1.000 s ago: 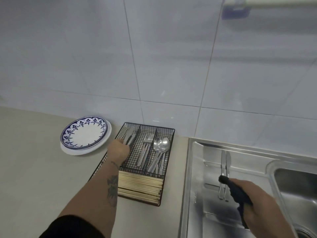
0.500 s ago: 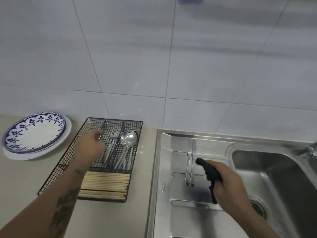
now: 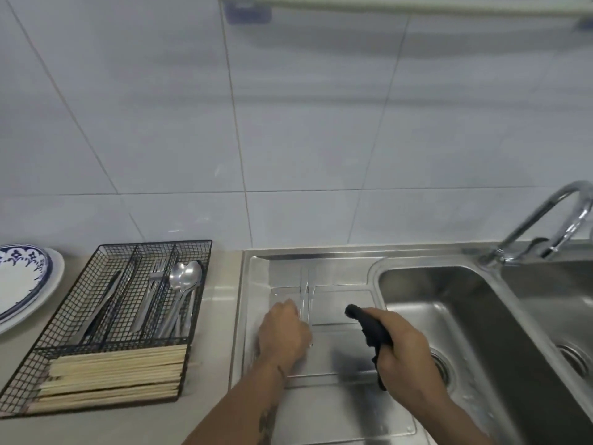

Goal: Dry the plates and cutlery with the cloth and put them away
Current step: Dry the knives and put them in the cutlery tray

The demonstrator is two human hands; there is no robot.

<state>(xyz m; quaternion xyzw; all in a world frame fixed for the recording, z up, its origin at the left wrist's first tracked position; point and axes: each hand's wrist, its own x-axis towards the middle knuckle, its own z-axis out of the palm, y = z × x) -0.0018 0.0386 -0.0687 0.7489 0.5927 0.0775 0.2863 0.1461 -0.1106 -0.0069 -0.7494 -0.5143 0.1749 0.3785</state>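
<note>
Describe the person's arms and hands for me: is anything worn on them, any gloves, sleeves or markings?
Both hands are bare, with no gloves. The left hand and right hand show no rings or watch that I can make out. Both forearms are bare, with no sleeves in view. The left forearm carries dark tattoo markings, one near the wrist and another further down; their design is too blurred to read.

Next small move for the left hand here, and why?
Probably lift one knife off the drainboard toward the cloth. The left hand is curled at the knives' handles, though whether it grips one is hidden; the right hand holds the cloth beside them.
</note>
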